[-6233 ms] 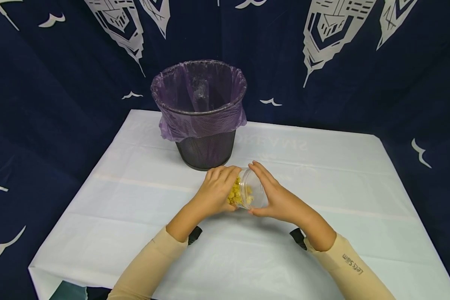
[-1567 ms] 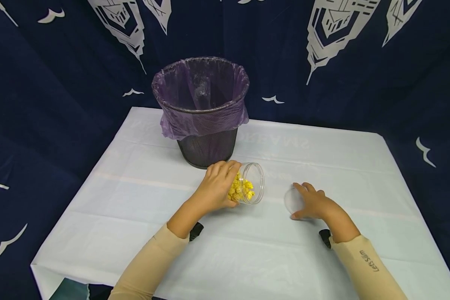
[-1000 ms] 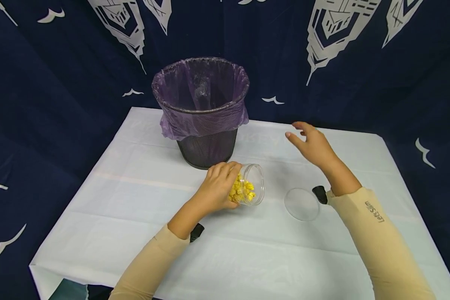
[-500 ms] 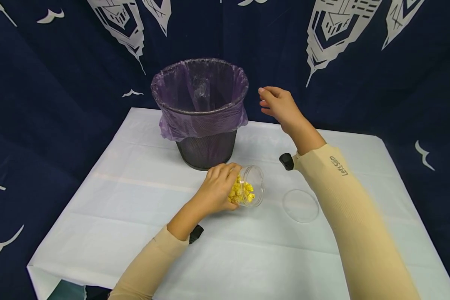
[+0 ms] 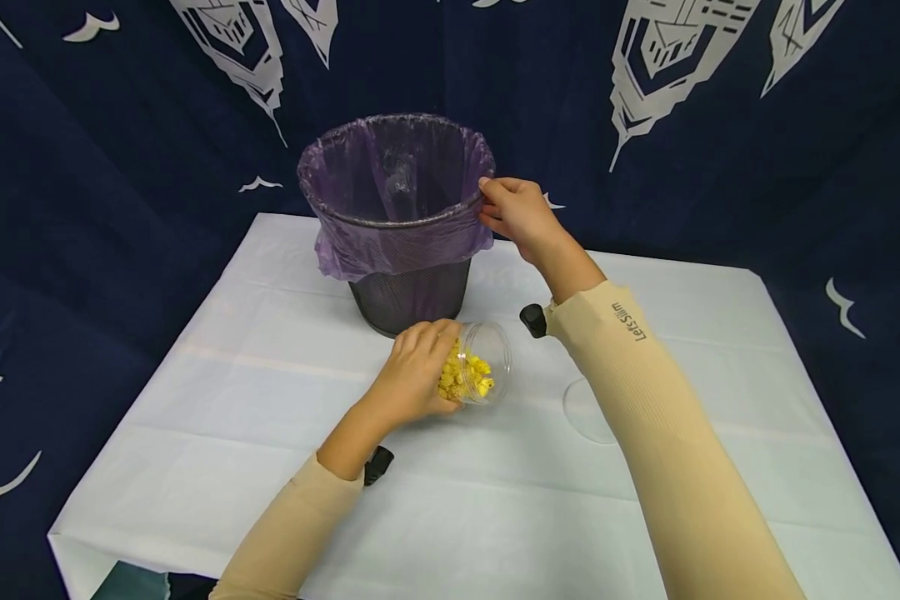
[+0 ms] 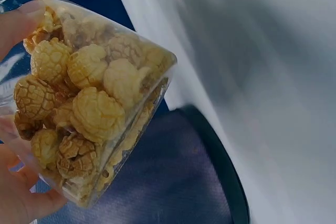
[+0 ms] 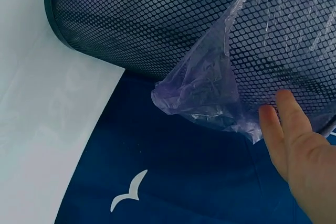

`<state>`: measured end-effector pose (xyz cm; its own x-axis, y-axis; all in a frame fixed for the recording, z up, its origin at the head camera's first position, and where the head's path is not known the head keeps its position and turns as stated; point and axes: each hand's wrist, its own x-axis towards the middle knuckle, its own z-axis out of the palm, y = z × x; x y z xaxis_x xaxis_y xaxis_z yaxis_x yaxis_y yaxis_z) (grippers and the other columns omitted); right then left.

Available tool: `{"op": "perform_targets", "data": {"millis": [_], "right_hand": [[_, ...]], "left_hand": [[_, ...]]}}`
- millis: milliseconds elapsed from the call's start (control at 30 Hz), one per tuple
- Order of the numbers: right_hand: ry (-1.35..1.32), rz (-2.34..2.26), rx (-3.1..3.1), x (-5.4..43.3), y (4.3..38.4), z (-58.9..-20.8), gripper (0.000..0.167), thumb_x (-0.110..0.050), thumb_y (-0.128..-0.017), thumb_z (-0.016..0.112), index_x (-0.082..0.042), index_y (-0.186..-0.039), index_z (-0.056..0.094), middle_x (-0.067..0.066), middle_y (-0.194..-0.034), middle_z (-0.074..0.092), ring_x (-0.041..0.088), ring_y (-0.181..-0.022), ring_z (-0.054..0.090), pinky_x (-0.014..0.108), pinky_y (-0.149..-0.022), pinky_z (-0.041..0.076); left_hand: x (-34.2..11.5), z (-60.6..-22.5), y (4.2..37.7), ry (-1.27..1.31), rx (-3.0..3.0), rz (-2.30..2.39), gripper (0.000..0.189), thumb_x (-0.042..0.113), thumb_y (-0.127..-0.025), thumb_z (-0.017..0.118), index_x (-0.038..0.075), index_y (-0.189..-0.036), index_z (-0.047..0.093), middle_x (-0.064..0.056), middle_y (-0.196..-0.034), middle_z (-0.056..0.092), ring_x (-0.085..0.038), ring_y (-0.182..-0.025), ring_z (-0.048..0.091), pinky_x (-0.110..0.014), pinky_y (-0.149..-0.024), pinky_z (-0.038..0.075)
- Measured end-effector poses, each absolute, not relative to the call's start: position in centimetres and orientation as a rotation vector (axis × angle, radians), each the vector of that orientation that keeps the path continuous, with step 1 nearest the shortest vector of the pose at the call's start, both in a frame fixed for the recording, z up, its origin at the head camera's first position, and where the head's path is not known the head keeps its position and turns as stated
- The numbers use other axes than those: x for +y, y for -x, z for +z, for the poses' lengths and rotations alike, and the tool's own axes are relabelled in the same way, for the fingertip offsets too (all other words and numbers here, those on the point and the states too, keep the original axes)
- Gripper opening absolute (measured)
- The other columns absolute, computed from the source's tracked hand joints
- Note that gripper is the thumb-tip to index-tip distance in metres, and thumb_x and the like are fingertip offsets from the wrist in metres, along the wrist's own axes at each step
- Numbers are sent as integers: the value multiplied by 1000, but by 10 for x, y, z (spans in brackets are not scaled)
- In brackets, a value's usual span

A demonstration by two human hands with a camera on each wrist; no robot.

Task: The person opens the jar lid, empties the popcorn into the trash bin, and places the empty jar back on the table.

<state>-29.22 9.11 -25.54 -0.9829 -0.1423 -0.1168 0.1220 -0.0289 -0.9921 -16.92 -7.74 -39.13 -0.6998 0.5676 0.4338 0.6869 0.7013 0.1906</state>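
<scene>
My left hand (image 5: pixel 414 372) grips a clear open jar (image 5: pixel 482 367) of yellow popcorn, tilted on its side just above the white table, mouth to the right. In the left wrist view the jar (image 6: pixel 94 114) fills the frame with my fingers (image 6: pixel 16 24) round it. My right hand (image 5: pixel 504 208) is at the right side of the black mesh bin (image 5: pixel 412 292), thumb on the rim and fingers curled against the purple liner (image 5: pixel 397 242). The right wrist view shows my fingers (image 7: pixel 286 129) beside the bin's mesh wall (image 7: pixel 184 19). The jar's clear lid (image 5: pixel 581 408) lies flat, partly under my right forearm.
The white-covered table (image 5: pixel 232 400) stands against a dark blue printed backdrop (image 5: pixel 120 167) that closes in the back and both sides. The bin sits at the table's back centre. A loose flap of liner (image 7: pixel 210 87) hangs down the bin's outer wall.
My right hand set the lid down on the table, then rose and swung left to the bin's rim. The left hand kept hold of the jar and shifted slightly left.
</scene>
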Motion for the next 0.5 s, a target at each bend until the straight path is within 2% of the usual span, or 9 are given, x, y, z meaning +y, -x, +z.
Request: {"op": "perform_targets", "data": {"millis": [300, 500], "right_hand": [[28, -2149, 2050, 89, 291, -256, 43, -16, -94, 44, 8, -129, 38, 15, -121, 39, 25, -113, 43, 29, -92, 38], [30, -2149, 2058, 89, 292, -256, 43, -16, -94, 44, 8, -130, 38, 17, -127, 38, 26, -115, 42, 29, -92, 38]], "left_hand": [[-111, -374, 169, 835, -2485, -602, 98, 35, -47, 85, 2, -125, 35, -16, -122, 43, -34, -109, 37, -46, -92, 29], [-124, -349, 163, 771, -2361, -647, 99, 37, -47, 84, -2, -124, 35, -19, -119, 44, -35, -110, 38, -45, -95, 28]]}}
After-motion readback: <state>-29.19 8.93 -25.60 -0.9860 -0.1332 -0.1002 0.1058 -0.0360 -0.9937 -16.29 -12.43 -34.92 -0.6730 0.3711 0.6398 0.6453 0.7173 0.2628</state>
